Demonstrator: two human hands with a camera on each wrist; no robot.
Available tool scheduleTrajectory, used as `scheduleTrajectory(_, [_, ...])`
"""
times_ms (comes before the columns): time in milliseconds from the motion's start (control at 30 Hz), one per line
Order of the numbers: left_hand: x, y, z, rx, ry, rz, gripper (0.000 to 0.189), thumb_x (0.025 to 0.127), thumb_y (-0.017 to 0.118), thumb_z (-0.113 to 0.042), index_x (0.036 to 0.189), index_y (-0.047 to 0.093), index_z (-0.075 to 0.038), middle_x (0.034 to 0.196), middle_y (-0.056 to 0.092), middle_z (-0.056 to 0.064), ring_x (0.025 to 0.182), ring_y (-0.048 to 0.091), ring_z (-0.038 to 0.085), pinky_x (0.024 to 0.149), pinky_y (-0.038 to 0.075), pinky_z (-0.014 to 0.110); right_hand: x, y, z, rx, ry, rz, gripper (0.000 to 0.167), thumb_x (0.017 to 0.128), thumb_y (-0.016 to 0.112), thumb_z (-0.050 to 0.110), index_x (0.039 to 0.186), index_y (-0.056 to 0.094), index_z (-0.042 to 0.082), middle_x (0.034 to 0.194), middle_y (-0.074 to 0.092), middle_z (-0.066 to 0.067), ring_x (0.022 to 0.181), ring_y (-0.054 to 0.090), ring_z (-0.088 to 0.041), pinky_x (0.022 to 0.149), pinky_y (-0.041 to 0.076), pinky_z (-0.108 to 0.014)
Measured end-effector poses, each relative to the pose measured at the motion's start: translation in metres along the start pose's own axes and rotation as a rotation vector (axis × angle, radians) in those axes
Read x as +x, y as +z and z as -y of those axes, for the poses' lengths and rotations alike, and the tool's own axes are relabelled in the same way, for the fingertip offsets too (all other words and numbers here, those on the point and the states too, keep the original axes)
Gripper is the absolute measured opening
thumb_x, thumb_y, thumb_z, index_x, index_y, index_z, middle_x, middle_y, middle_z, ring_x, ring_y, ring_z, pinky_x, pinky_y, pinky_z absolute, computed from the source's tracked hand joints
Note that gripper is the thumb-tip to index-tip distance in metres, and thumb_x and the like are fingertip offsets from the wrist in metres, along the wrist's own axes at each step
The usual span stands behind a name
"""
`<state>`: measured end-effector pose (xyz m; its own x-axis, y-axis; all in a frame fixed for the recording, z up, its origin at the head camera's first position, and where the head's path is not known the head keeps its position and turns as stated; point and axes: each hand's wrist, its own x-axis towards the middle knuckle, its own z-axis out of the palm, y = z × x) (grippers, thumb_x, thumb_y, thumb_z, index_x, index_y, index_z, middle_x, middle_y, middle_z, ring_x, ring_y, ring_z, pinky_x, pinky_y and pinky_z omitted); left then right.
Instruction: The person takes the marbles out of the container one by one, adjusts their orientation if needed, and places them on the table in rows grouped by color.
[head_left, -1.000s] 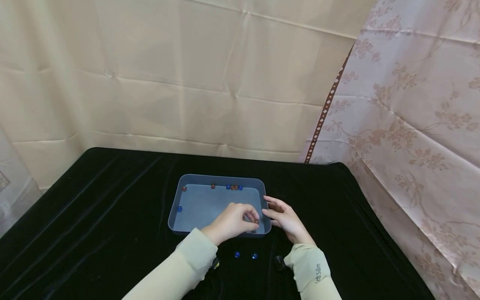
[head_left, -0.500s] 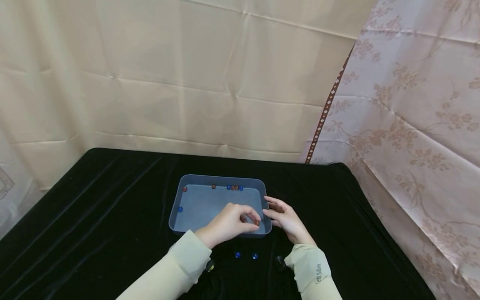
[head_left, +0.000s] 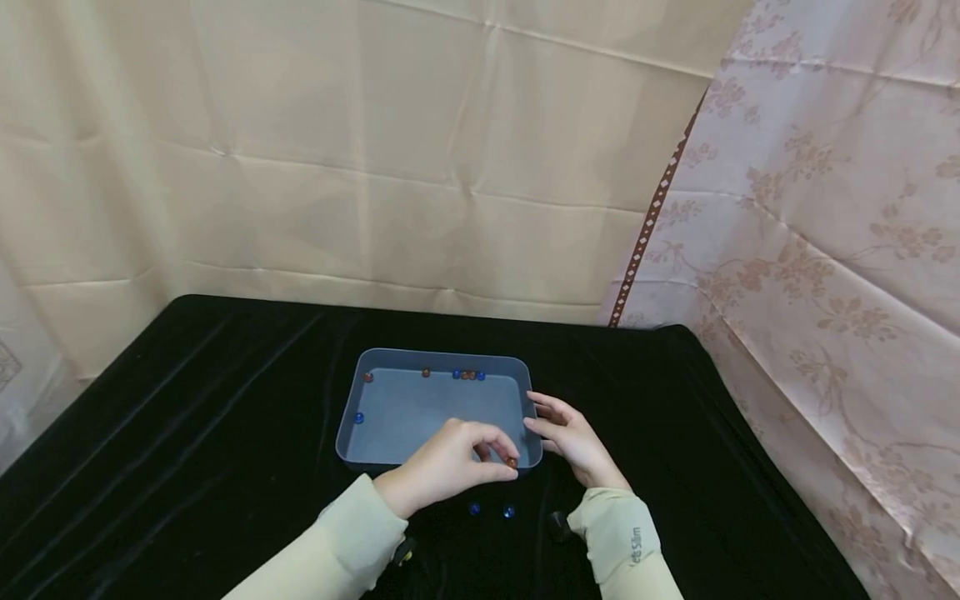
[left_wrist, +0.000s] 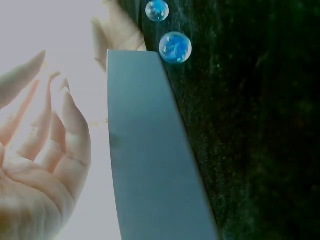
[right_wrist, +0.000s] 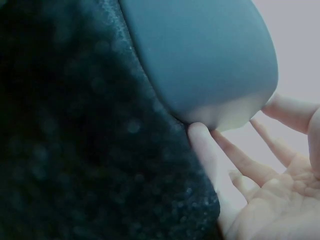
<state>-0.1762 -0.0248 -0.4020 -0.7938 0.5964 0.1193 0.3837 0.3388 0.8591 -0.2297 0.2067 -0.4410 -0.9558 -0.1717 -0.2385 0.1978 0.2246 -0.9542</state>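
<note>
My left hand (head_left: 448,463) pinches an orange-brown glass marble (head_left: 512,462) between its thumb and fingertips, over the near right part of a blue-grey tray (head_left: 408,408). At the tray's right end, my right hand (head_left: 572,442) holds the side, its thumb at the rim and other fingers against the outer wall. The right wrist view shows those fingertips (right_wrist: 199,131) low on the rounded corner. Inside the tray, several brown and blue marbles (head_left: 468,375) lie along the far wall, and one blue marble (head_left: 359,417) sits by the left wall.
Two blue marbles (head_left: 509,512) lie on the black cloth (head_left: 225,433) in front of the tray, between my forearms. Beyond the table hang a cream curtain (head_left: 337,167) and, to the right, a pink flowered one (head_left: 825,233).
My left hand has drawn back toward the tray's near wall with the brown marble, which now shows more plainly at its fingertips. The right hand and tray have stayed put.
</note>
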Motion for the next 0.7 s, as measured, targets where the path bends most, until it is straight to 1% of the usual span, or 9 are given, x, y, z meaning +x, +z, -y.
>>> scheduleTrajectory(67, [-0.002, 0.000, -0.001, 0.008, 0.014, -0.002, 0.014, 0.091, 0.072, -0.027, 0.103, 0.074, -0.020, 0.093, 0.073, -0.010, 0.083, 0.062, 0.001, 0.076, 0.050, 0.022, 0.000, 0.001, 0.000, 0.000, -0.005, -0.005, 0.049, 0.097, 0.062, 0.019, 0.144, 0.049, 0.014, 0.148, 0.047, -0.021, 0.122, 0.059, -0.031, 0.100, 0.051, -0.047])
scheduleTrajectory(233, [-0.010, 0.001, -0.002, 0.008, 0.024, 0.008, 0.013, 0.092, 0.071, -0.024, 0.103, 0.074, -0.017, 0.090, 0.074, -0.011, 0.080, 0.062, 0.000, 0.075, 0.050, 0.021, 0.000, 0.001, 0.000, 0.003, -0.005, -0.010, 0.048, 0.098, 0.061, 0.018, 0.144, 0.050, 0.014, 0.147, 0.048, -0.020, 0.122, 0.059, -0.030, 0.100, 0.051, -0.047])
scheduleTrajectory(433, [-0.019, 0.004, -0.005, -0.022, 0.014, 0.031, 0.013, 0.092, 0.071, -0.020, 0.103, 0.073, -0.012, 0.091, 0.075, -0.007, 0.078, 0.063, -0.001, 0.074, 0.051, 0.019, 0.000, 0.001, 0.000, -0.015, -0.008, -0.016, 0.048, 0.097, 0.062, 0.020, 0.143, 0.051, 0.014, 0.146, 0.049, -0.020, 0.122, 0.059, -0.032, 0.100, 0.051, -0.049])
scheduleTrajectory(600, [-0.024, 0.008, -0.006, -0.068, -0.029, 0.052, 0.013, 0.092, 0.071, -0.017, 0.102, 0.072, -0.009, 0.093, 0.076, -0.004, 0.080, 0.066, -0.002, 0.077, 0.052, 0.017, 0.000, 0.001, 0.000, -0.016, -0.003, -0.017, 0.048, 0.097, 0.063, 0.021, 0.143, 0.051, 0.015, 0.146, 0.049, -0.020, 0.123, 0.059, -0.032, 0.100, 0.051, -0.049])
scheduleTrajectory(700, [-0.026, 0.011, -0.006, -0.104, -0.075, 0.063, 0.013, 0.091, 0.071, -0.016, 0.102, 0.072, -0.009, 0.093, 0.076, -0.003, 0.082, 0.068, -0.001, 0.078, 0.053, 0.017, 0.001, 0.000, 0.000, -0.013, -0.001, -0.009, 0.048, 0.098, 0.062, 0.021, 0.144, 0.050, 0.015, 0.147, 0.048, -0.020, 0.123, 0.058, -0.031, 0.100, 0.051, -0.048])
